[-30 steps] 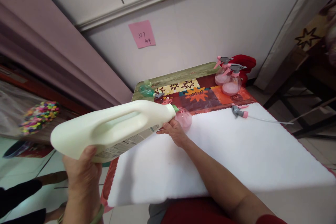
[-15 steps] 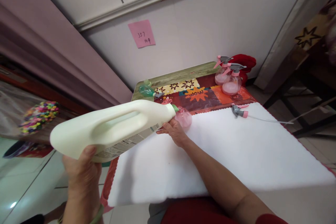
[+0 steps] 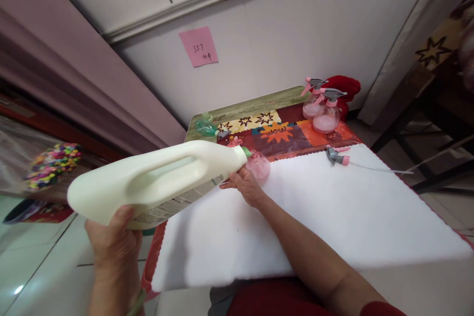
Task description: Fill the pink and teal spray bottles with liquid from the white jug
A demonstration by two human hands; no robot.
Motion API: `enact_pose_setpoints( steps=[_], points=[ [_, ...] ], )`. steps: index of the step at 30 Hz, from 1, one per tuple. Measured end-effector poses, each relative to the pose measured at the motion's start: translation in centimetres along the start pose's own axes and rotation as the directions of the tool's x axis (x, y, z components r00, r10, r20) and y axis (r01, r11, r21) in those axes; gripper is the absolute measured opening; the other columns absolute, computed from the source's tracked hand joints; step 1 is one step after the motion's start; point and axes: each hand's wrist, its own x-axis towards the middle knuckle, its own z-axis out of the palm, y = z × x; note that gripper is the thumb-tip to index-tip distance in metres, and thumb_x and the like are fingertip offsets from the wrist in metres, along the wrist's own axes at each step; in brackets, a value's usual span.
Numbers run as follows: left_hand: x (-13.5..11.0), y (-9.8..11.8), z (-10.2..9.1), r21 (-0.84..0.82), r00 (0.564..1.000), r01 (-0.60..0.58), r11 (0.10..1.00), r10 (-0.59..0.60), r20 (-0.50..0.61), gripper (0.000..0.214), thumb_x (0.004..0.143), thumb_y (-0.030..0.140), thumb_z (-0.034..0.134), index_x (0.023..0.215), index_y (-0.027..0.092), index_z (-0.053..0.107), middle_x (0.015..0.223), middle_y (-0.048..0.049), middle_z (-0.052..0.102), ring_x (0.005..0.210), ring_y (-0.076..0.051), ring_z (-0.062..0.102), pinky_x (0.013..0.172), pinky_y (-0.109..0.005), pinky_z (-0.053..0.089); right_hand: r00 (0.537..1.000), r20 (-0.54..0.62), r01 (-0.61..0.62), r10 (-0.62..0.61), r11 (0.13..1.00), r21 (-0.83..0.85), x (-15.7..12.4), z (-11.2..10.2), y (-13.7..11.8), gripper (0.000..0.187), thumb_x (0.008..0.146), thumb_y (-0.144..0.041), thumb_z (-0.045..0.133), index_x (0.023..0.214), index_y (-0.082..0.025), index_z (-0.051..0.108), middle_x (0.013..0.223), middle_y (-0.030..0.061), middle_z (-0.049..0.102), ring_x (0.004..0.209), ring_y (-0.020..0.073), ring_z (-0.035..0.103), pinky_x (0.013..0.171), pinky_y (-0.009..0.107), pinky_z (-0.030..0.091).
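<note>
A large pale green jug (image 3: pixel 111 180) with a built-in handle lies tipped nearly sideways in the air. My left hand (image 3: pixel 114 237) is closed round its base end, thumb on the near side. At the other end, my right hand (image 3: pixel 244 185) has its fingers under the jug's neck, close beside a round pink bottle (image 3: pixel 260 168) that stands without its sprayer. The jug's green spout (image 3: pixel 246 151) is at the bottle's mouth; whether liquid flows cannot be made out. A loose grey and pink spray head (image 3: pixel 336 156) with a long tube lies on the white mat to the right.
Two pink spray bottles (image 3: pixel 326 118) with liquid inside stand at the table's back right. A green spray bottle (image 3: pixel 206 127) lies on its side at the back left. The white mat (image 3: pixel 314 222) covers the table's front. A pink note (image 3: pixel 199 47) hangs on the wall.
The base end of the jug and my left hand have shifted slightly left. My right hand, the pink bottle and the spray head look the same.
</note>
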Motion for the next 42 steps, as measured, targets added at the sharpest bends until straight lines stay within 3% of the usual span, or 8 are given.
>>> enact_pose_setpoints(
  steps=[15, 34, 42],
  points=[
    [0.05, -0.02, 0.03, -0.069, 1.0, -0.003, 0.998, 0.003, -0.003, 0.062, 0.037, 0.047, 0.094, 0.088, 0.02, 0.069, 0.097, -0.0043, 0.074, 0.113, -0.034, 0.066, 0.115, -0.056, 0.042, 1.0, 0.004, -0.001, 0.001, 1.0, 0.006, -0.18, 0.05, -0.21, 0.054, 0.071, -0.057, 0.084, 0.106, -0.019, 0.069, 0.102, 0.0054, 0.075, 0.087, 0.02, 0.073, 0.08, 0.039, 0.065],
    [0.11, -0.03, 0.06, -0.126, 1.0, -0.001, 0.992, 0.003, 0.009, 0.072, 0.037, 0.043, 0.097, 0.102, 0.02, 0.075, 0.106, -0.0053, 0.075, 0.117, -0.033, 0.064, 0.12, -0.057, 0.035, 1.0, 0.011, 0.008, -0.008, 1.0, 0.018, -0.01, -0.09, 0.09, 0.055, 0.071, -0.057, 0.084, 0.107, -0.018, 0.069, 0.103, 0.0065, 0.075, 0.086, 0.0198, 0.073, 0.08, 0.04, 0.065],
    [0.05, -0.03, -0.12, -0.129, 1.0, 0.004, 0.992, -0.004, 0.003, 0.071, 0.037, 0.042, 0.097, 0.101, 0.02, 0.074, 0.102, -0.0039, 0.075, 0.115, -0.029, 0.066, 0.116, -0.045, 0.043, 1.0, 0.014, 0.021, -0.022, 0.999, 0.026, 0.11, -0.2, 0.35, 0.052, 0.073, -0.055, 0.084, 0.108, -0.019, 0.069, 0.102, 0.006, 0.075, 0.087, 0.0202, 0.073, 0.079, 0.04, 0.065]
  ],
)
